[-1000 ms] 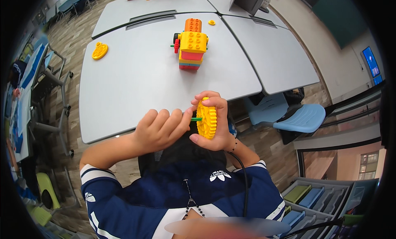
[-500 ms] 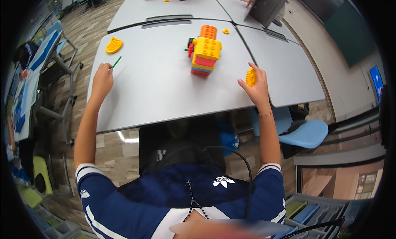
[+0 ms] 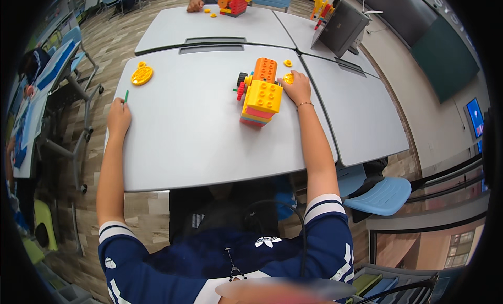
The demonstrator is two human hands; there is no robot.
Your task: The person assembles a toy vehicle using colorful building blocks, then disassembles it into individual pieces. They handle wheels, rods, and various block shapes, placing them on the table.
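Across the pale grey table (image 3: 183, 152), the arms are now reaching forward and wide, no longer bringing the hands together before the chest as they were a second ago. The right forearm (image 3: 316, 152) is slanting up and slightly leftward over the tabletop, while the left forearm (image 3: 110, 170) is running almost straight along the table's left edge. Between them, the block model (image 3: 264, 97) of yellow, orange and red bricks is standing well apart from the left hand (image 3: 119, 118) and just beside the right hand (image 3: 299, 88); whether the thumb is touching it, I cannot tell. The right hand is keeping its back turned up, fingers pointing away from the body; the left hand is curling in at the table's edge. Near the left hand, a yellow wheel (image 3: 142, 75) is lying untouched. The yellow gear (image 3: 288, 79) is showing between the right hand's thumb and fingers, which are bowing partly open around it; whether they are pinching it or letting it rest on the table is staying unclear. The green rod (image 3: 126, 96) is sticking up from the left hand's closed fingers. Since gear and rod are no longer meeting, the work is, I judge, now standing as separate pieces. Beyond the right hand, a small yellow piece (image 3: 287, 63) is lying apart
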